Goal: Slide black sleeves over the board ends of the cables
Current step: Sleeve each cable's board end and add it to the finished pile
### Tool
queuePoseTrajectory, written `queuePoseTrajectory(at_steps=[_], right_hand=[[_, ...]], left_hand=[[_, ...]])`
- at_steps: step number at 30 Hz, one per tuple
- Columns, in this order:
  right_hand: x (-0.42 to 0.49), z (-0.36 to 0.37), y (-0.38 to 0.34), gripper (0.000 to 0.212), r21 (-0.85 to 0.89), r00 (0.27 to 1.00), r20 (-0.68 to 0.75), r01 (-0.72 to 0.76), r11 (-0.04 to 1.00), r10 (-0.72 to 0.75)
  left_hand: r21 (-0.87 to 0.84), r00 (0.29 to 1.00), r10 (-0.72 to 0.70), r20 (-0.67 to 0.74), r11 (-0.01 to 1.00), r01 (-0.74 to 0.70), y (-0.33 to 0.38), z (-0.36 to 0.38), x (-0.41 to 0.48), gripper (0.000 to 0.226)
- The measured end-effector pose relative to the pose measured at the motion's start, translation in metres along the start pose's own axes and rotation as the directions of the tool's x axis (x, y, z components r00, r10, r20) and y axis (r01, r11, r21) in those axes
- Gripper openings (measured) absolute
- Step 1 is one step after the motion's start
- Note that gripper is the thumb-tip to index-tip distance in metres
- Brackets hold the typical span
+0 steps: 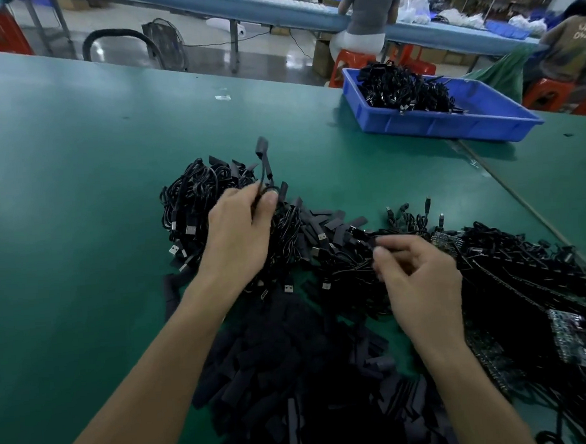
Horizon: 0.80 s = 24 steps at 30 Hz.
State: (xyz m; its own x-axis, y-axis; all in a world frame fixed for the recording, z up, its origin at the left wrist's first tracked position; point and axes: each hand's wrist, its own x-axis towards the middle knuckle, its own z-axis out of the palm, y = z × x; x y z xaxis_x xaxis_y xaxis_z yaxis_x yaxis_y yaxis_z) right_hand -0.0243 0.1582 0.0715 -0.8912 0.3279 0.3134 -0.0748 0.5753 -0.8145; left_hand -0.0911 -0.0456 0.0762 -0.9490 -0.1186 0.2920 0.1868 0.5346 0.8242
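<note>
- Black cable (264,175) pinched in the left hand (240,232), just left of frame centre: thumb and fingers closed around a loop of it, with the sleeved end (262,144) sticking up and away toward the top of the frame. Its long axis runs nearly vertical in the picture, tilted a touch right. My guess is it's held up like that to keep the finished end clear of the tangle.
- The right hand (422,282), lower right of centre, is curled mostly shut, thumb and forefinger nipping something small and dark at the fingertips (379,251). Could be a sleeve or a cable end, honestly too dark to call. Whatever it is points left and slightly up toward the middle pile.
- Between and under the hands lies a heap of cables with USB plugs (289,288) poking out toward the bottom of the frame, so the board ends probably face the other way, within easy reach.
- Loose black sleeves (294,376) are spread in a flat drift along the bottom centre, right by the wrists, looks like a grab-as-you-go supply.
- Far right: more cables with small circuit boards (566,339) attached, likely the waiting stock.
- Upper right of the green desk (75,166) sits a blue bin (450,126) holding a bundle of black cables, probably the done ones.
</note>
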Motion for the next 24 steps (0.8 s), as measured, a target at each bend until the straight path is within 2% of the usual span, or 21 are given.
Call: queuePoseTrajectory(at_steps=[3,5,7,11,14,18,19,21,24], right_hand=[[-0.012,-0.003,0.003,0.019,-0.190,0.992,-0.127,-0.005,0.982,-0.019],[-0.015,-0.002,0.006,0.019,-0.250,0.985,-0.175,-0.052,0.967,0.008],[-0.013,-0.002,0.010,0.019,-0.222,0.985,-0.164,-0.081,0.972,0.044],[0.000,-0.004,0.020,0.010,-0.107,0.980,-0.198,-0.042,0.993,0.020],[0.008,-0.002,0.020,0.012,-0.129,0.972,-0.232,0.009,0.992,-0.039],[0.015,0.006,0.012,0.025,-0.102,0.956,-0.268,0.093,0.990,-0.117],[0.017,0.009,0.010,0.028,-0.069,0.955,-0.267,0.113,0.991,-0.127],[0.019,0.013,0.007,0.034,-0.002,0.959,-0.238,0.158,0.987,-0.154],[0.022,0.016,0.002,0.043,0.060,0.960,-0.159,0.244,0.968,-0.232]], left_hand=[[0.020,0.996,-0.077,0.055,0.997,0.076,0.003,0.000,0.012,0.049],[0.024,0.991,-0.110,0.075,0.994,0.108,0.006,0.003,0.018,0.054],[0.049,0.990,-0.122,0.071,0.992,0.119,0.006,0.007,0.021,0.058],[0.090,0.988,-0.149,0.032,0.985,0.145,0.002,0.012,0.022,0.064],[0.138,0.996,-0.093,0.001,0.986,0.092,-0.001,0.016,0.017,0.061],[0.231,0.991,0.095,-0.091,0.970,-0.072,0.003,0.019,0.008,0.030],[0.197,0.987,0.135,-0.089,0.974,-0.116,0.005,0.020,0.006,0.022],[0.010,0.980,0.195,-0.025,0.981,-0.195,0.010,0.021,0.002,0.014],[-0.250,0.958,0.247,0.146,0.946,-0.205,0.019,0.026,-0.003,0.021]])
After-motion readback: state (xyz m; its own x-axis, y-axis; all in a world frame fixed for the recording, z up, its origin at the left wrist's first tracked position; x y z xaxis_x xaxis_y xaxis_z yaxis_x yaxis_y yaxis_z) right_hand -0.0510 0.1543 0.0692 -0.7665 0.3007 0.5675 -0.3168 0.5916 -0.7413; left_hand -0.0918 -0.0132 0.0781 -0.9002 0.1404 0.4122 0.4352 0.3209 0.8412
